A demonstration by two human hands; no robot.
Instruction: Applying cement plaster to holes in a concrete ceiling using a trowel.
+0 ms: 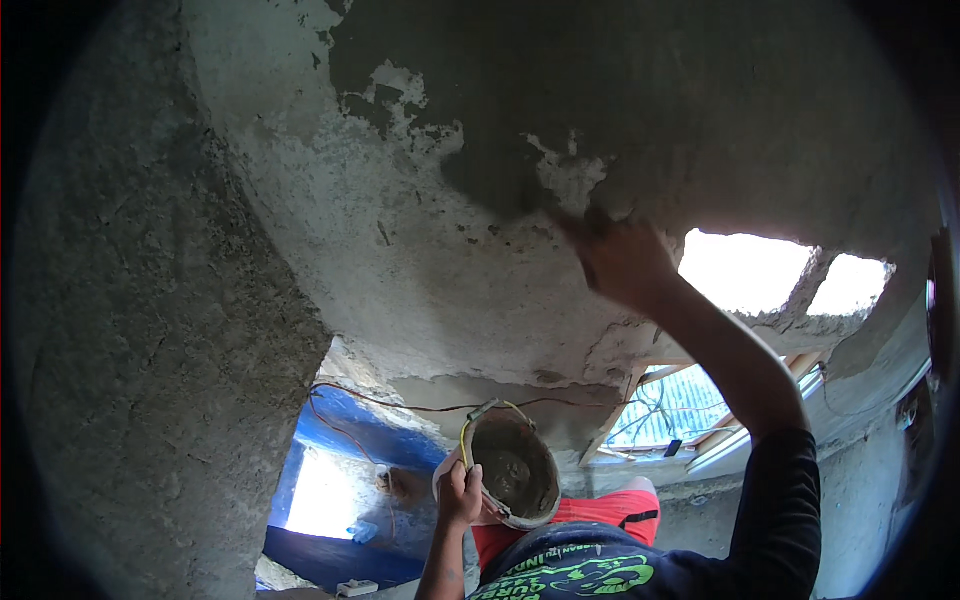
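My left hand (461, 494) is closed on the rim of a small bucket (547, 478), tilted so that its mouth shows. Grey wet mortar (510, 478) lies inside it, and a yellow wire handle (463, 438) rises over the rim. My right hand (625, 262) is raised to the wall, blurred, with its fingers curled. Something dark shows at its fingertips, too dim to name. By that hand, dark wet plaster (650, 110) covers the upper wall and meets the paler bare wall (450, 270) along a ragged edge. A pale uncovered patch (572, 175) sits just above the fingers.
A rough concrete face (150, 350) stands at the left. Two bright openings (748, 272) pierce the wall at the right, above a wood-framed window (670, 405) with loose wires. A reddish cable (420, 408) crosses behind the bucket. Blue walls (360, 430) show at lower left.
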